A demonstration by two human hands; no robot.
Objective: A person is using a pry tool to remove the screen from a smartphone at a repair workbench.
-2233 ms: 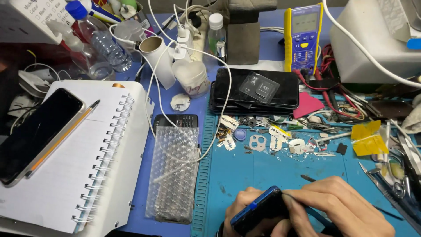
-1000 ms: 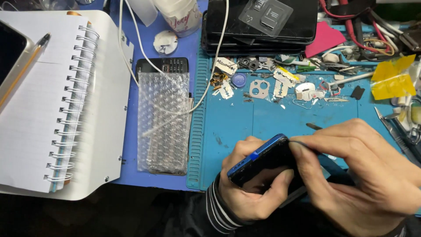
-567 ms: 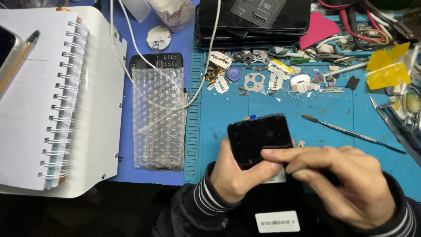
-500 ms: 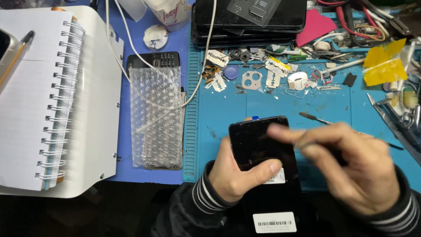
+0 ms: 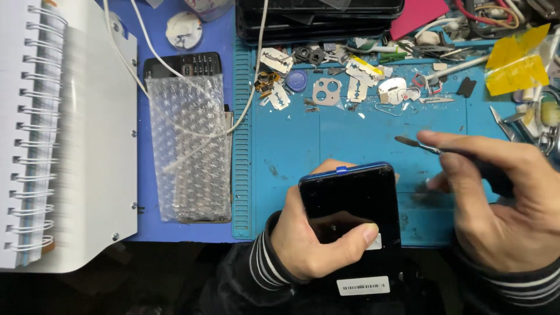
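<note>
Blue work table [image 5: 201, 35] carrying a ribbed teal silicone repair mat [image 5: 326, 140], a white spiral-bound notebook [image 5: 64, 146] at left, a clear bubble-wrap sheet [image 5: 189, 151] over a black keypad phone [image 5: 184, 63], and white cables [image 5: 256, 70].

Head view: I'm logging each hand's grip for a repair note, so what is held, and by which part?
Left hand holds the smartphone by its lower half, thumb across the dark screen. Right hand holds a thin metal tool by its handle end.

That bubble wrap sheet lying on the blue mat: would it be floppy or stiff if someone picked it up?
Probably floppy: the bubble wrap is thin, clear film draped over a keypad phone. Likely very light. A white cable crosses it, so it may snag.
</note>
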